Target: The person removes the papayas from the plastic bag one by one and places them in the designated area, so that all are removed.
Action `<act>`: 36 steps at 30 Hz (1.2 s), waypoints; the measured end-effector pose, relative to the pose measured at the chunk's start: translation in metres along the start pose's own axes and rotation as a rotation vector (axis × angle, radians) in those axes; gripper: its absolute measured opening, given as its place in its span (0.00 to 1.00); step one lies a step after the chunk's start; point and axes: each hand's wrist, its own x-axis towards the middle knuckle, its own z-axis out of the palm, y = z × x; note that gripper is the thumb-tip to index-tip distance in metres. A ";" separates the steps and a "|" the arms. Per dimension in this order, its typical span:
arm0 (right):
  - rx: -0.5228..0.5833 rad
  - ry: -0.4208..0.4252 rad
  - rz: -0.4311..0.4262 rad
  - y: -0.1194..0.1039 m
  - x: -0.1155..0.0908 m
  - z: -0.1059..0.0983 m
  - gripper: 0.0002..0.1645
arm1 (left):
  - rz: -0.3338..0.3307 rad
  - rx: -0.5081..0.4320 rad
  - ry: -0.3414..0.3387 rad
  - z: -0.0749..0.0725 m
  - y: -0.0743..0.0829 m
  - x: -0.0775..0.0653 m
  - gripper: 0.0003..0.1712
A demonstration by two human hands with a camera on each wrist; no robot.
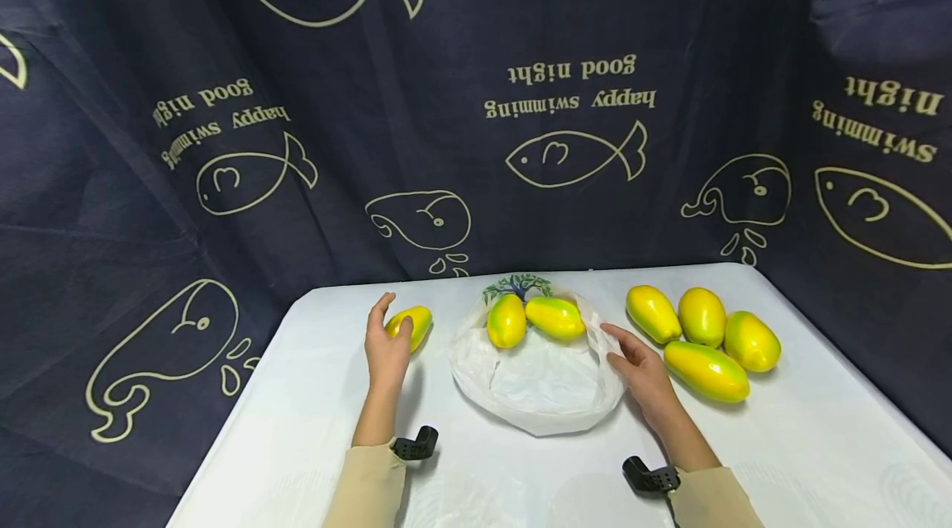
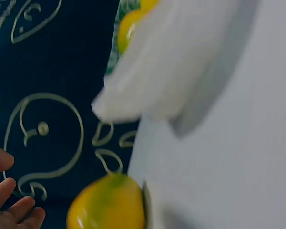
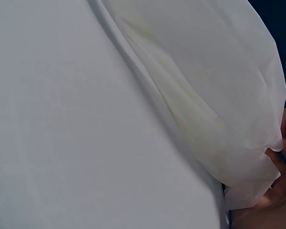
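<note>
Toward the left of the table, a yellow-green mango [image 1: 420,325] lies behind my left hand [image 1: 387,350], whose fingers are extended and partly cover it in the head view. In the left wrist view, the fingers of my left hand [image 2: 20,209] are spread apart to the left of the mango [image 2: 106,205]. A thin white plastic bag [image 1: 537,422] sits mid-table with its mouth wide. Two mangoes [image 1: 507,321] rest at its far side. My right hand [image 1: 645,371] pinches the bag's right rim between thumb and fingers; in the right wrist view, the bag [image 3: 219,95] bunches there.
Several more mangoes [image 1: 702,317] lie grouped at the right of the table [image 1: 297,396], just past my right hand. A green tree print [image 1: 518,287] shows on the far side of the bag. Behind the table hangs a dark blue curtain [image 1: 416,123] with fish and whale drawings.
</note>
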 end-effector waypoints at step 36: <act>-0.016 -0.003 -0.030 0.002 0.002 0.001 0.30 | 0.047 0.051 -0.487 0.106 0.033 -0.032 0.37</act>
